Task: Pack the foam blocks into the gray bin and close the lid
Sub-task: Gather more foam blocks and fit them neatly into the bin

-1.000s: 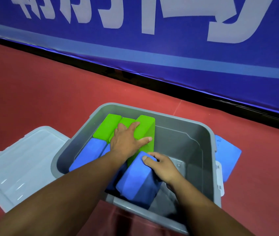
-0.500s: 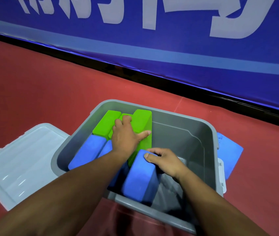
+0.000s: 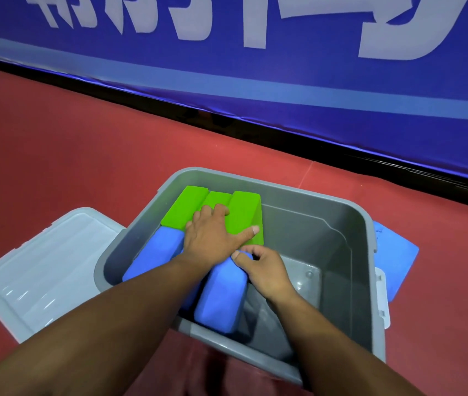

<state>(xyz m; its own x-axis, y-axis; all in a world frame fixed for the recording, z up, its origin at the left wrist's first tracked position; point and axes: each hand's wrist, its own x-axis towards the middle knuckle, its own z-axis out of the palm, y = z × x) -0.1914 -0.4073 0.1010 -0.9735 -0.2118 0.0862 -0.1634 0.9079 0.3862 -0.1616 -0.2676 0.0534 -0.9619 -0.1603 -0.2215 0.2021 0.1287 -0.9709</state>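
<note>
The gray bin (image 3: 367, 281) stands on the red floor with its top open. Three green foam blocks (image 3: 184, 208) stand on edge in its far left corner. Blue foam blocks (image 3: 155, 252) fill the near left side. My left hand (image 3: 212, 235) lies flat with fingers spread on the green blocks. My right hand (image 3: 264, 270) grips the far end of the rightmost blue block (image 3: 221, 295), which stands upright on its edge beside the others. The right half of the bin is bare. Another blue block (image 3: 396, 261) lies on the floor outside the bin's right wall.
The pale gray lid (image 3: 41, 270) lies upside down on the floor, left of the bin. A blue banner wall (image 3: 284, 67) with white lettering runs along the far side, above a black base strip.
My right hand has turned the rightmost blue block from leaning to upright and pushed it left against the other blue blocks. My left hand stayed pressed on the green blocks.
</note>
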